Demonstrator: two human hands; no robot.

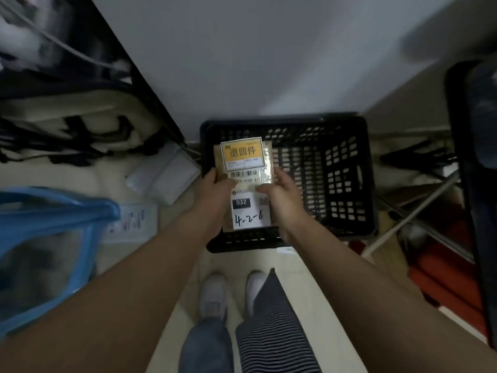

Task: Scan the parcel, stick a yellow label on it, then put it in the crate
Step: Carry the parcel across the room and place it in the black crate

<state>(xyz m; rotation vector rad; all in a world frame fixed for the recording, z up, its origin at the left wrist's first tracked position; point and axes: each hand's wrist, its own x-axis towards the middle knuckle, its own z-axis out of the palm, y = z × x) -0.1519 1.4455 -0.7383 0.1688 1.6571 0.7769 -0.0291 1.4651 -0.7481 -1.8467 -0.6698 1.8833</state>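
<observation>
The left hand (215, 189) has its thumb (210, 175) laid over the near left edge of the parcel (246, 181), the rest of its fingers hidden underneath. The right hand (282, 192) pinches the right edge the same way, thumb (262, 188) on top across the printed face, fingers curled behind. Both are closed on the parcel, which is held flat and face-up in the centre of the frame, above the left half of the black crate (347, 181).

The parcel is a thin, flat packet, tan like kraft paper at its top left, with a glossy clear film that glints down the right side. The yellow label (243, 153) is stuck across its top end, bright with bold dark characters and a white border, and it looks smooth and fully down. Below it sit a barcode strip (246, 173) and a white slip (248, 214) marked 032, with 4-2-6 handwritten.

With the label on, what seems left is the drop into the crate. It would go best if both hands lowered the packet level until it is close to the floor of the crate, then let go together, so the slippery film does not skid or flip face-down. The crate is hard plastic with slotted lattice walls and a thick rim, and looks empty where it shows.

At left of the frame lie a blue plastic bag (53, 238) and pale soft packets (164, 176) on the floor.
</observation>
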